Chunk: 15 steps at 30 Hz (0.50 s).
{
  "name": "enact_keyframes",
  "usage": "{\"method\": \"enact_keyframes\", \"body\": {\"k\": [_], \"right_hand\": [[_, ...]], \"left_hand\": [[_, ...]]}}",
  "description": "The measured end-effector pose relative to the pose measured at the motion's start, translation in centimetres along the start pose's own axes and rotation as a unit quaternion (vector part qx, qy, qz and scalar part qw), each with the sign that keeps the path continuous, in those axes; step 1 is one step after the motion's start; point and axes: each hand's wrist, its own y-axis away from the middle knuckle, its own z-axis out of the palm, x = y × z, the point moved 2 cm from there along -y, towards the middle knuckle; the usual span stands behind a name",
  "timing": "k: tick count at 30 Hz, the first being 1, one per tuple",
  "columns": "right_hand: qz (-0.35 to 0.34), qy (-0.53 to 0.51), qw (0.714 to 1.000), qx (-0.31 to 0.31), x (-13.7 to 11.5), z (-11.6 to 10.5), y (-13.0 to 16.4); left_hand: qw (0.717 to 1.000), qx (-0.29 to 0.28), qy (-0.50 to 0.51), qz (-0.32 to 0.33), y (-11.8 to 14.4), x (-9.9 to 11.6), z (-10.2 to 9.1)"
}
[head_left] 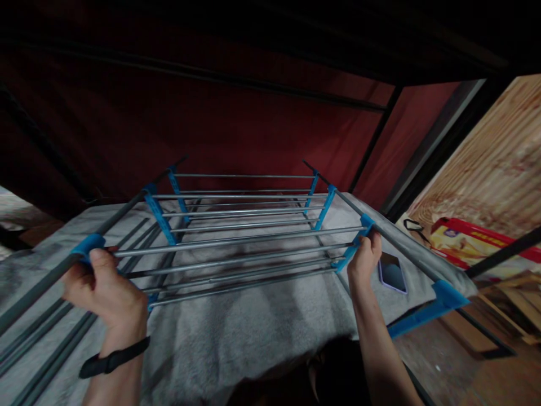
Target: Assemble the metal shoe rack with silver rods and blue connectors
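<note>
A rack of grey metal tubes (253, 239) and blue plastic brackets (159, 217) lies on its side in front of me. My left hand (105, 285), with a black band on the wrist, is closed around a blue bracket (87, 246) at the left end of a crossbar. On the opposite side my right hand (364, 256) grips another blue bracket (349, 254) where the crossbars meet the long right tube. One more blue bracket (450, 296) sits on that tube, nearer to me. Several loose grey tubes (53, 332) lie at the left, beneath the rack's left side.
The rack rests on a grey cloth (249, 327). A phone (392, 272) lies on it beside my right hand. Dark metal bars (372, 141) stand before a red cloth (236, 124). A red and yellow box (477, 242) is on the right, by a wooden wall (499, 146).
</note>
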Motion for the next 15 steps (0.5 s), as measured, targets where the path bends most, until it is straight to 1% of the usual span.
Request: {"method": "enact_keyframes", "body": {"k": [2,5,10,15], "right_hand": [[-0.001,0.001,1.000,-0.003,0.0,0.2,-0.4],[0.001,0.010,1.000,-0.002,-0.1,0.4,-0.8],[0.014,0.029,0.999,0.012,0.0,0.3,-0.6],[0.018,0.038,0.999,0.023,0.3,0.3,-0.2]], "left_hand": [[0.998,0.024,0.049,0.006,0.1,0.3,0.3],[0.997,0.031,0.068,0.003,0.4,0.8,0.7],[0.999,0.035,0.041,0.005,1.0,1.2,0.5],[0.999,0.044,0.020,0.004,0.9,0.4,0.3]]}}
